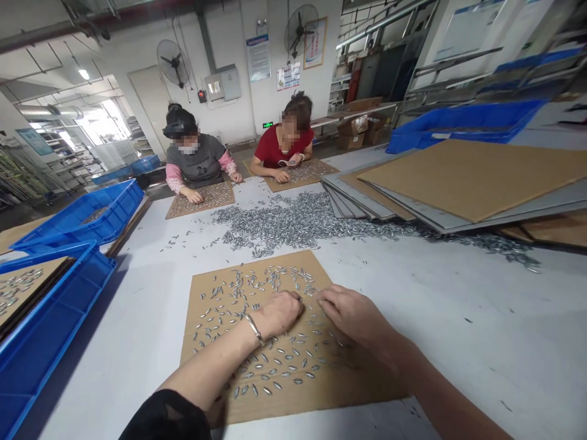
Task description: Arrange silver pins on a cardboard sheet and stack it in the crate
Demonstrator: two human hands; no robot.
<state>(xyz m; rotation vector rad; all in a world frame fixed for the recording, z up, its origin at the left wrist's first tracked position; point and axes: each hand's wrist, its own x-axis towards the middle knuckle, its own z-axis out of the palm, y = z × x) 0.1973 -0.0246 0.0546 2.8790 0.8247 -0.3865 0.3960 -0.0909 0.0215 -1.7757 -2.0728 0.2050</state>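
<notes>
A brown cardboard sheet (367, 385) lies on the white table in front of me, with many small silvery spindle-shaped metal pieces (259, 366) spread over it. In the lower part they lie apart from each other; toward the far edge they are bunched. My left hand (280, 313), with a silver bangle at the wrist, is closed low over the middle of the sheet. Close to its right, my right hand (346, 308) has its fingers pinched together near the upper right of the sheet. What either hand holds, if anything, is too small or hidden.
A long heap of the same metal pieces (284, 220) lies beyond the sheet. Stacked cardboard sheets (477, 174) and a blue tray (468, 122) are at right. Blue trays (55, 330) stand at left. Two people (202, 159) work at similar sheets (202, 198) across the table.
</notes>
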